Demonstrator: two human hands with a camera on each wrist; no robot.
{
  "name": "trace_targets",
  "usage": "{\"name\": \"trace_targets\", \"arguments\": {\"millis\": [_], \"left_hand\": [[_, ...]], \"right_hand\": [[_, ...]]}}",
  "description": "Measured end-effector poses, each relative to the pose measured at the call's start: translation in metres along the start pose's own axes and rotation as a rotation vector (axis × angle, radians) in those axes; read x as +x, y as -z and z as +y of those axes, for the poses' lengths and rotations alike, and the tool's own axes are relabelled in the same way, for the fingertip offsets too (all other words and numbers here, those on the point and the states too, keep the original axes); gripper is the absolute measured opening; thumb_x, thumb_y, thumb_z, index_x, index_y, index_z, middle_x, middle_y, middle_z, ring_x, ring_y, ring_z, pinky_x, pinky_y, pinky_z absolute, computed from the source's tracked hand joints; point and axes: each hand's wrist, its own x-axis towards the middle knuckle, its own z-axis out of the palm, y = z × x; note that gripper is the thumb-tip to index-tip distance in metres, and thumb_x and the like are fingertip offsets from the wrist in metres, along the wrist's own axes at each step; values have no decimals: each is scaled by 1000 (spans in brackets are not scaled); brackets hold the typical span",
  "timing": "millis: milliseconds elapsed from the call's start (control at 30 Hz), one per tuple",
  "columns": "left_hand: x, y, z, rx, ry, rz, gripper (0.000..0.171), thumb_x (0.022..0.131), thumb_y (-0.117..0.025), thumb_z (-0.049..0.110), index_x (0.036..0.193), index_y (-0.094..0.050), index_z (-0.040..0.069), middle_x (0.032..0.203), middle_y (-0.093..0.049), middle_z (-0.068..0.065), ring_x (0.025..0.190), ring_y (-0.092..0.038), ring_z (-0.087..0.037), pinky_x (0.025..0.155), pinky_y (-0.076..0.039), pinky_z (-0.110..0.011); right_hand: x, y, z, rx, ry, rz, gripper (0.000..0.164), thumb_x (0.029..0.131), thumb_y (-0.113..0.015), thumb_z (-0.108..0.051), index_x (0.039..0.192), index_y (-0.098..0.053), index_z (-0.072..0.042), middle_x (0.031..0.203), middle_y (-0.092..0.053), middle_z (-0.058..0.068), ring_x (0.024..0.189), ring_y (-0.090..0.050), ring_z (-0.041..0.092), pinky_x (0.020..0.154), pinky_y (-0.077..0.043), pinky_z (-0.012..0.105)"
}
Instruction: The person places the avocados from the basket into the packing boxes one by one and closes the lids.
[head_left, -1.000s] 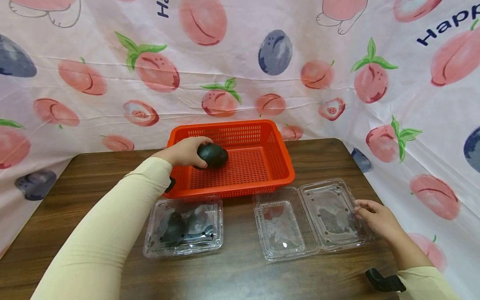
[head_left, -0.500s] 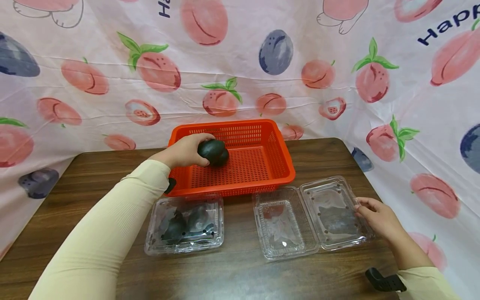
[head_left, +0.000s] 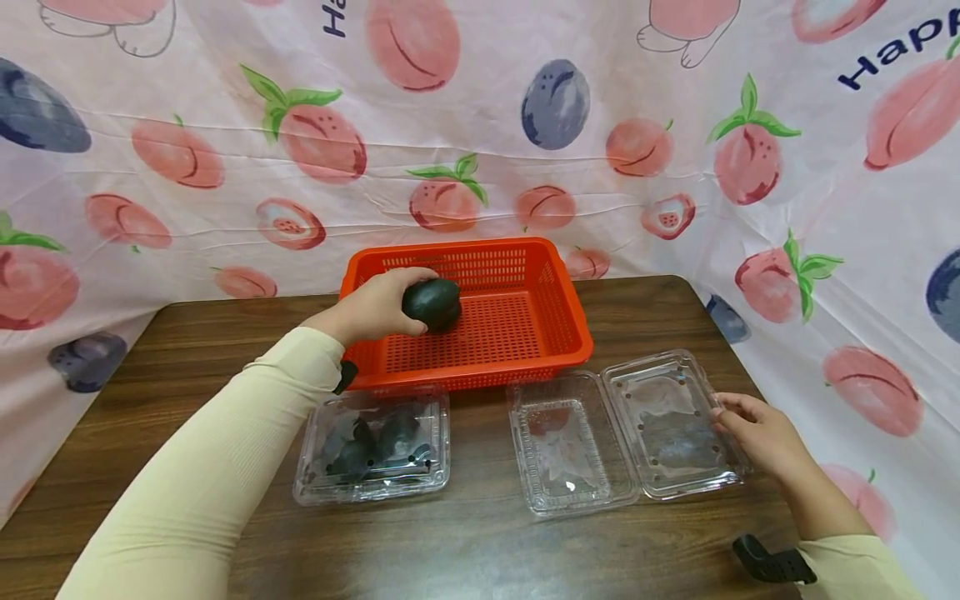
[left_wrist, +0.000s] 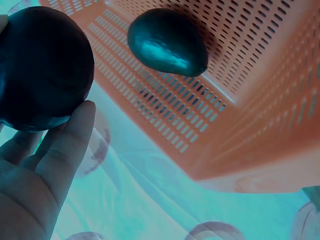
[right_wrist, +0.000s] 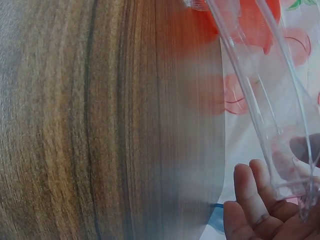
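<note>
My left hand [head_left: 378, 307] grips a dark green avocado [head_left: 432, 302] over the left part of the orange-red basket [head_left: 501, 333]. In the left wrist view the fingers curl round this avocado, and a second avocado [left_wrist: 167, 42] lies inside the basket, apart from it. At the right, my right hand [head_left: 765, 433] pinches the outer edge of a clear plastic lid [head_left: 667, 429], thumb on one side and fingers on the other. The lid is folded open beside its clear container base [head_left: 566, 458], which holds nothing.
A closed clear container [head_left: 431, 479] stands in front of the basket at the left, with dark avocados [head_left: 352, 458] inside. The wooden table [head_left: 480, 550] ends at a fruit-print cloth [head_left: 480, 125] behind and to the right.
My left hand has raised the avocado slightly and carried it a little to the right, over the basket. The right hand keeps its hold on the lid edge, almost still.
</note>
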Motion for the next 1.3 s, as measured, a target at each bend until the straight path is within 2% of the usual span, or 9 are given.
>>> {"name": "trace_targets", "arguments": {"millis": [200, 300, 433, 633, 867, 1300], "left_hand": [[-4, -3, 11, -14, -29, 19, 70, 75, -76, 7, 138, -47, 5, 131, -54, -15, 110, -52, -32, 96, -43, -50], [-6, -5, 17, -15, -37, 26, 71, 75, -76, 7, 139, -46, 5, 132, -54, -14, 110, -52, -31, 95, -44, -49], [-9, -7, 23, -17, -52, 31, 71, 75, -76, 8, 140, -45, 6, 132, -53, -14, 110, -52, -30, 94, -45, -48], [-15, -9, 34, -44, -78, 36, 71, 76, -76, 10, 140, -45, 8, 133, -52, -10, 111, -52, -28, 93, -46, -48], [-18, -15, 46, -49, -124, 38, 71, 76, -77, 11, 140, -46, 9, 134, -51, -9, 115, -50, -26, 96, -45, -46], [-22, -31, 61, 6, -237, 90, 67, 75, -78, 14, 135, -50, 9, 128, -55, -6, 113, -51, -23, 97, -45, -42]], "right_hand": [[-1, 1, 0, -17, 19, 5, 48, 101, -47, -24, 133, -44, 12, 121, -57, 33, 92, -64, 15, 68, -48, 24], [-1, 1, 0, -16, 25, 7, 47, 101, -48, -23, 132, -45, 12, 120, -57, 33, 91, -64, 14, 68, -48, 24], [-2, 1, -2, -16, 25, 5, 47, 101, -48, -22, 133, -44, 12, 119, -58, 32, 88, -61, 7, 68, -48, 23], [-3, 1, -4, -29, 39, 20, 46, 101, -49, -21, 132, -44, 13, 115, -60, 30, 86, -61, 5, 67, -48, 22], [-5, 0, -4, -34, 70, 46, 44, 100, -51, -19, 129, -47, 13, 106, -64, 27, 76, -53, -10, 65, -47, 21], [-8, 0, -7, -43, 95, 88, 43, 99, -52, -19, 128, -49, 12, 106, -64, 28, 74, -52, -12, 64, -46, 19]]}}
